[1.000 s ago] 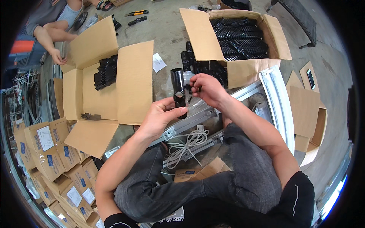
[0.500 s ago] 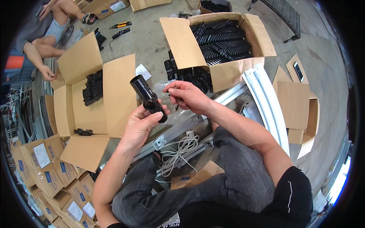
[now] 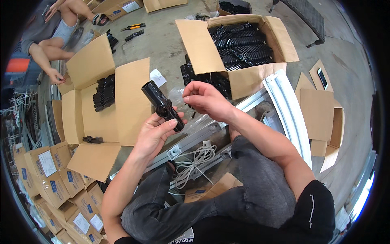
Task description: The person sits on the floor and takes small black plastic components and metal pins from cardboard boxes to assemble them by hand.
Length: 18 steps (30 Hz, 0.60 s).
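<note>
My left hand is closed round the lower end of a glossy black tubular fitting, its wider open end tilted up and to the left. Just right of the fitting, and apart from it, hovers my right hand. Its thumb and fingers are pressed together; what they hold, if anything, is hidden. Beyond that hand lies a pile of black parts against a carton packed with rows of similar pieces. The open carton on my left contains a stack of black parts and a loose one.
Pale metal rails and a coiled white cable lie before my legs. Stacked cartons stand at the lower left. Another person's hand is at the far left. A phone rests on cardboard at right.
The whole view has shifted slightly right and down. My right hand has turned a little, its fingers curling more. My left hand keeps its hold on the black fitting.
</note>
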Tool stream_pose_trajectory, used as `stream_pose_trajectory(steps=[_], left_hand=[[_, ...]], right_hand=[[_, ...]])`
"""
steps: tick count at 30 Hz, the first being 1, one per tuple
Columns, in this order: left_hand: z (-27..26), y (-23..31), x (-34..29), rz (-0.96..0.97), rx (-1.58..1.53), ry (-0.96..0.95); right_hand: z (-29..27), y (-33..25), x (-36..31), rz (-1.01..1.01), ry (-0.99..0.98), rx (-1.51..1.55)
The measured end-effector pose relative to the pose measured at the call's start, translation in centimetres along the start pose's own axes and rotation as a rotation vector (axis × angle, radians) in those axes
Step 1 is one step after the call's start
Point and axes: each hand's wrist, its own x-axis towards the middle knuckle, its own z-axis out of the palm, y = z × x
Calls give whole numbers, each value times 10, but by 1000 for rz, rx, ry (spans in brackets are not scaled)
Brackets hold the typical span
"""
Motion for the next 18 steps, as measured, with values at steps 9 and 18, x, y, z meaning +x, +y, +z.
stream_pose_trajectory(steps=[9,18], left_hand=[[-3,-1,1,59,-43,-90],[1,-3,1,106,40,45]], right_hand=[[27,-24,-15,-41,-59,-41],[26,-17,-16,-158,-117,-177]])
